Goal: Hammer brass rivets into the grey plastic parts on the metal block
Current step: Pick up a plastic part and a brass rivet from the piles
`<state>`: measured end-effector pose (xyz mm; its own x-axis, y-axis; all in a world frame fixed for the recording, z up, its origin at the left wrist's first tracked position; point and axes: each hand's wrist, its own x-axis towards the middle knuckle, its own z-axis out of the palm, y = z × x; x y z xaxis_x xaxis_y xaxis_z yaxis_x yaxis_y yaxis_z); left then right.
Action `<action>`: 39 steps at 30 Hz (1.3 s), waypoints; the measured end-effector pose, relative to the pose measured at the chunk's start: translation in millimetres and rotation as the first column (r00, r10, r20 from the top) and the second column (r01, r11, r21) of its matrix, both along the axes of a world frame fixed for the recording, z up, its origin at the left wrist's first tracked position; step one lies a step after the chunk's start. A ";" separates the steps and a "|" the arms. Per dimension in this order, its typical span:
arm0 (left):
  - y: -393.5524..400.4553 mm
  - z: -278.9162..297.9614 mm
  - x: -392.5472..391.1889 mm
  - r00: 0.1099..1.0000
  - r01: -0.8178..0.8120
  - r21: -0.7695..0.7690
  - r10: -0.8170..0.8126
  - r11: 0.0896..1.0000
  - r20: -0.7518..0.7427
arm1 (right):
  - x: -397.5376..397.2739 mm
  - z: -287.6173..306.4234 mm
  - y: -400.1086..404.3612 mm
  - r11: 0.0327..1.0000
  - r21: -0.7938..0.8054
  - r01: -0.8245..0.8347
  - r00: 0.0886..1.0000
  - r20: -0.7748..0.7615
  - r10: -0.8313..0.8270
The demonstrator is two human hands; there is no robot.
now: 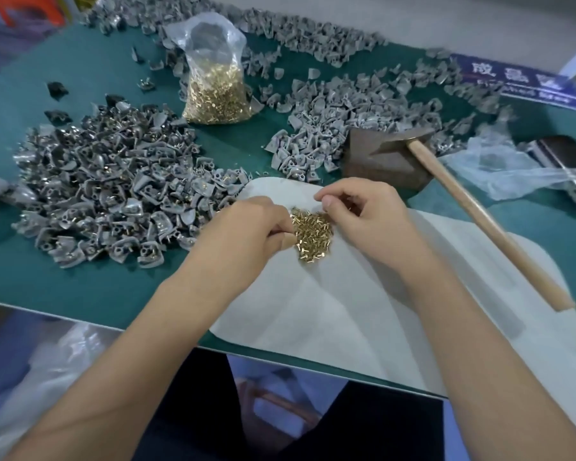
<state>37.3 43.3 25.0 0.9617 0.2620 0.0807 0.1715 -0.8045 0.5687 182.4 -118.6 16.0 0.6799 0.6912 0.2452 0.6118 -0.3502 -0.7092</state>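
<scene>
Green work mat, white cloth (363, 294) in front of me: I am picking rivets, not yet hammering.

My right hand (363, 214) pinches brass rivets; my left hand (246, 227) is curled at the edge of the rivet pile (313, 234), its hold unclear. Beyond, the hammer (473, 207) rests on the metal block (379, 161) beside grey plastic parts (313, 151). Next, I judge, seat a rivet in a part.

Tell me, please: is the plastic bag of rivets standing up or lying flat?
Standing up. The plastic bag rests on its base on the green table, brass rivets filling its lower part, its empty top rising above.
</scene>
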 end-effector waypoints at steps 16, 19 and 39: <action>-3.9 3.8 25.7 0.995 -0.089 -0.082 0.093 0.993 0.036 | -7.7 1.0 3.0 0.979 0.202 -0.023 0.987 -0.149 0.054; -5.0 1.9 29.9 0.992 -0.114 -0.142 0.121 0.983 0.039 | -7.7 3.0 1.7 0.976 0.217 -0.030 0.980 -0.184 0.071; 12.1 17.1 69.8 0.992 -0.049 -0.184 0.069 0.982 0.103 | 10.5 2.0 -1.2 0.946 0.307 0.101 0.994 0.008 -0.109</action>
<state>107.1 55.4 42.1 0.9321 0.3381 0.1297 0.1453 -0.6772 0.7213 192.9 -119.8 18.0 0.7356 0.5058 0.4506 0.6018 -0.1824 -0.7776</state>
